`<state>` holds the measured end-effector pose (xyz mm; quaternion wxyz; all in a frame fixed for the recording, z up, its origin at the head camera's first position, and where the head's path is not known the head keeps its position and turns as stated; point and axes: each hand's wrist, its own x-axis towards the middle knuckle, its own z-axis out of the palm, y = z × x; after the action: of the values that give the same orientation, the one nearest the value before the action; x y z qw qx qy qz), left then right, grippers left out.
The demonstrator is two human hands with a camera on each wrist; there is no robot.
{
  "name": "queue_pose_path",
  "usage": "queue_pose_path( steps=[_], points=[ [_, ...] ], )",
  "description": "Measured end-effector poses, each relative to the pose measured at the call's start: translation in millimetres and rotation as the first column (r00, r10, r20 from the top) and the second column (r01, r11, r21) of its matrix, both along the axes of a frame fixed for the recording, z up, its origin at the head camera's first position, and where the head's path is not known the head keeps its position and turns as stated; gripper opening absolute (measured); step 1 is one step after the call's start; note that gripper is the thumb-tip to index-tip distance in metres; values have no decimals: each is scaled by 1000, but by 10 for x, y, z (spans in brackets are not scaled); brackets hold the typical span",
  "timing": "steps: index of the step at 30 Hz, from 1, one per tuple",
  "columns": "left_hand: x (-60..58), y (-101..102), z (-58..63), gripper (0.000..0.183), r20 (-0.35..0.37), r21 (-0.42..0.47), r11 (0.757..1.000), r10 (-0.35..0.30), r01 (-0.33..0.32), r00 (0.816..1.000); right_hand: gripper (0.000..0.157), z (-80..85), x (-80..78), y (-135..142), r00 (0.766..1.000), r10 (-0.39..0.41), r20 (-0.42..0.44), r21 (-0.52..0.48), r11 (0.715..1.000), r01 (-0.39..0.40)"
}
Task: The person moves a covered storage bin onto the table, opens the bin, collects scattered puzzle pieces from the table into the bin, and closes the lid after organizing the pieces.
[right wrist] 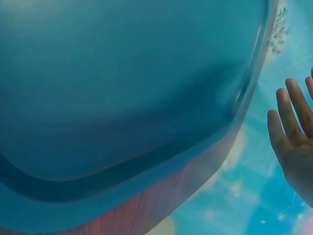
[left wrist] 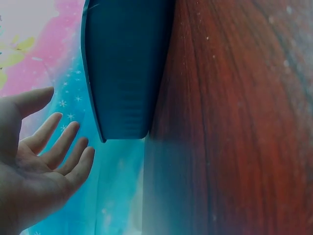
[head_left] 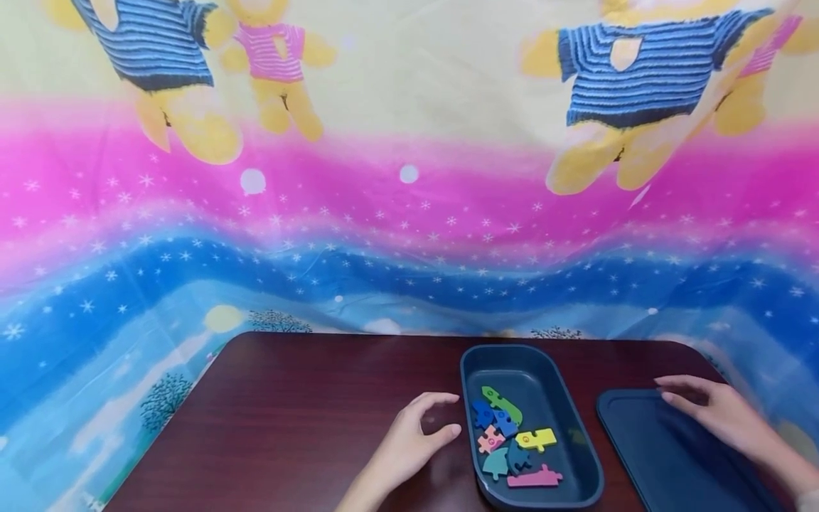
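A dark blue-grey tray with rounded corners [head_left: 579, 441] stands on the table, holding several flat puzzle pieces. Among them are a yellow piece [head_left: 544, 438], a pink piece [head_left: 534, 478], a green piece [head_left: 505, 405], an orange piece [head_left: 490, 439] and a teal piece [head_left: 495, 464]. Just left of the tray is my left hand [head_left: 409, 441], fingers loosely bent, holding nothing; the left wrist view shows it apart from the tray's side [left wrist: 127, 73]. My right hand [head_left: 723, 409] hovers over a flat dark lid [head_left: 678, 448], its fingers relaxed and nothing in them.
The dark red-brown wooden table [head_left: 288, 419] extends left of the tray, its far edge meeting a printed cloth backdrop [head_left: 397, 235] with bears and snowflakes. The lid lies right of the tray, a narrow strip of table between them.
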<state>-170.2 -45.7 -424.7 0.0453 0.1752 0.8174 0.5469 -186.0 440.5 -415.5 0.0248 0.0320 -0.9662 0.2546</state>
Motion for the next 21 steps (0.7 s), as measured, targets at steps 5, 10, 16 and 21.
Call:
queue_pose_path(
  steps=[5, 10, 16, 21],
  points=[
    [16, -7, 21, 34, -9, 9, 1000, -10, 10, 1000, 53, -89, -52, 168, 999, -21, 27, -19, 1000, 22],
    [26, 0, 36, 32, -2, 9, 1000, -19, 19, 1000, 55, -139, -105, 293, 998, -42, 50, -29, 999, 43],
    [43, 22, 44, 30, 3, 15, 999, -32, 32, 999, 64, -186, -178, 448, 991, -80, 111, -56, 995, 86],
    [61, 4, 40, 27, 4, 15, 999, -36, 36, 999, 74, -221, -256, 559, 969, -115, 219, -72, 988, 134]
  ],
)
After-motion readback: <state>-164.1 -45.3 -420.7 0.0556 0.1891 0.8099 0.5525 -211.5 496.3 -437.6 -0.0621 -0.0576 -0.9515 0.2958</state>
